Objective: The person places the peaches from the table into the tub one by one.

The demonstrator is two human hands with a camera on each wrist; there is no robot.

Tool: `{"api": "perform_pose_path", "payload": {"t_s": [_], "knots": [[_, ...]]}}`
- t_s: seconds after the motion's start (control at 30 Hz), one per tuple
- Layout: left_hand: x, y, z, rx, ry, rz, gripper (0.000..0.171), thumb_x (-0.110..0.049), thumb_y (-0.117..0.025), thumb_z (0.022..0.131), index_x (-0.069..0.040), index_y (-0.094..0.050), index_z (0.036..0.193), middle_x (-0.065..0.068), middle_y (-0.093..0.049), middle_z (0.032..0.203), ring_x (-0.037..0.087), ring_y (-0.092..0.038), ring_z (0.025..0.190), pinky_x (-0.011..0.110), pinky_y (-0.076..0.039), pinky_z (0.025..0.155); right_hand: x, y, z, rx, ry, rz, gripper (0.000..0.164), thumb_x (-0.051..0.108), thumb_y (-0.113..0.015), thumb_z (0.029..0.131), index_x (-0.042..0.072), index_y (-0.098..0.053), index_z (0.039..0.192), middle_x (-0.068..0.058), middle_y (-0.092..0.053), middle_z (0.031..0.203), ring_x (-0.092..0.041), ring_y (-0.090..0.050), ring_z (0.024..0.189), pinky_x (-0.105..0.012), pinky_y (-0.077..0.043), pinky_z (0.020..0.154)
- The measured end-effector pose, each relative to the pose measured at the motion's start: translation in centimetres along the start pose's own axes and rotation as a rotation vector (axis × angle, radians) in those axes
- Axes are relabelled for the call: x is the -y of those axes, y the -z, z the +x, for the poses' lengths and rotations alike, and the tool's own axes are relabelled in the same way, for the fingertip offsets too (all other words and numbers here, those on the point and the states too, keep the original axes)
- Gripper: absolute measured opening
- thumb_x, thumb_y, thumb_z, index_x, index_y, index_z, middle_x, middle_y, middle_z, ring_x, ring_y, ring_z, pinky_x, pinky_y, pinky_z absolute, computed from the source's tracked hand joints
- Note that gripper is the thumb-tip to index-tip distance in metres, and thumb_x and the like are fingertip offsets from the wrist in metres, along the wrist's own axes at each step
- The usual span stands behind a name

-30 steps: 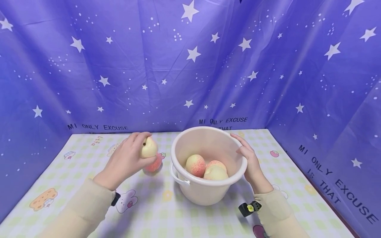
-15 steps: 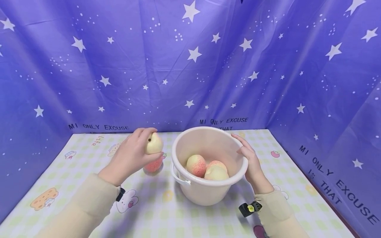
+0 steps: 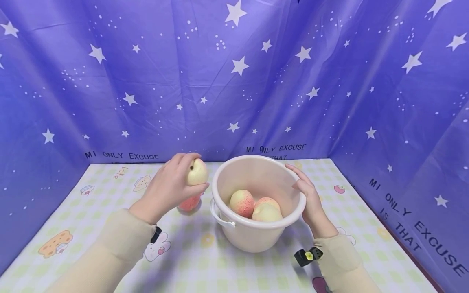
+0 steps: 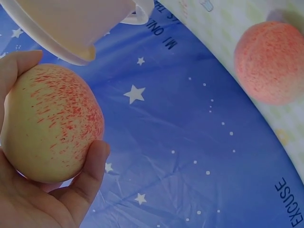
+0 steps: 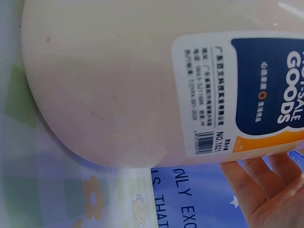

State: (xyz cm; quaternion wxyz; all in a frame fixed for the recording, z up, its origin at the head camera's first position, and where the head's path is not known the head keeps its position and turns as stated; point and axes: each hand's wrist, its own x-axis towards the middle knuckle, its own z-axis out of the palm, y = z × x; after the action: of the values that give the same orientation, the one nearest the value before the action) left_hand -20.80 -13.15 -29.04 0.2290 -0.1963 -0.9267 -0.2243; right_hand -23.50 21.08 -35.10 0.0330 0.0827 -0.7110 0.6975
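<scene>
My left hand (image 3: 170, 179) grips a peach (image 3: 198, 172) above the table, just left of the bucket's rim. In the left wrist view this peach (image 4: 59, 118) is pale yellow with red speckles, held between thumb and fingers. A pale pink bucket (image 3: 249, 236) stands upright on the table. Inside it lie peaches (image 3: 242, 203), partly hidden by the front wall. My right hand (image 3: 311, 201) holds the bucket's right rim; its fingers (image 5: 259, 175) touch the outer wall in the right wrist view. Below the left hand, a pinker peach (image 3: 189, 203) rests on the table.
The bucket's white handle (image 3: 221, 217) hangs at its left front. A checked tablecloth (image 3: 198, 268) with cartoon prints covers the table. Blue starry curtains (image 3: 205, 73) surround the back and sides. A label (image 5: 204, 95) is on the bucket's right side.
My left hand has moved right and slightly up with the peach, closer to the bucket's rim. The right hand and the bucket have stayed in place.
</scene>
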Motion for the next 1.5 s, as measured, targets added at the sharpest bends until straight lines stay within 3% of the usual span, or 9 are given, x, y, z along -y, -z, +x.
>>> {"api": "perform_pose_path", "payload": {"t_s": [0.4,0.97,1.5], "knots": [[-1.4,-0.1,0.8,-0.040,-0.039,-0.028,0.064,-0.037,-0.078,0.075,-0.009,-0.058,0.129,0.015,-0.063,0.115,0.031,-0.062,0.093,0.042,-0.052,0.073,0.0,0.0,0.0,-0.002,-0.004,-0.010,0.069,0.005,-0.030,0.084,0.011,-0.035,0.152,0.003,-0.045,0.140,-0.009,-0.050,0.116,-0.022,-0.042,0.096],[-3.0,-0.9,1.9,-0.038,-0.111,-0.024,0.068,-0.042,-0.082,0.075,-0.011,-0.058,0.130,0.016,-0.064,0.114,0.033,-0.063,0.093,0.044,-0.052,0.077,0.0,-0.1,-0.1,-0.002,-0.002,-0.005,0.069,0.005,-0.030,0.084,0.012,-0.035,0.152,0.003,-0.044,0.140,-0.010,-0.050,0.117,-0.022,-0.042,0.096],[-4.2,-1.9,2.5,0.021,-0.083,-0.101,0.065,-0.044,-0.080,0.078,-0.014,-0.057,0.131,0.011,-0.063,0.117,0.029,-0.063,0.097,0.041,-0.052,0.078,0.0,0.0,-0.1,-0.001,0.000,0.003,0.069,0.005,-0.030,0.084,0.010,-0.034,0.153,0.006,-0.046,0.137,-0.008,-0.051,0.115,-0.021,-0.043,0.096]]}}
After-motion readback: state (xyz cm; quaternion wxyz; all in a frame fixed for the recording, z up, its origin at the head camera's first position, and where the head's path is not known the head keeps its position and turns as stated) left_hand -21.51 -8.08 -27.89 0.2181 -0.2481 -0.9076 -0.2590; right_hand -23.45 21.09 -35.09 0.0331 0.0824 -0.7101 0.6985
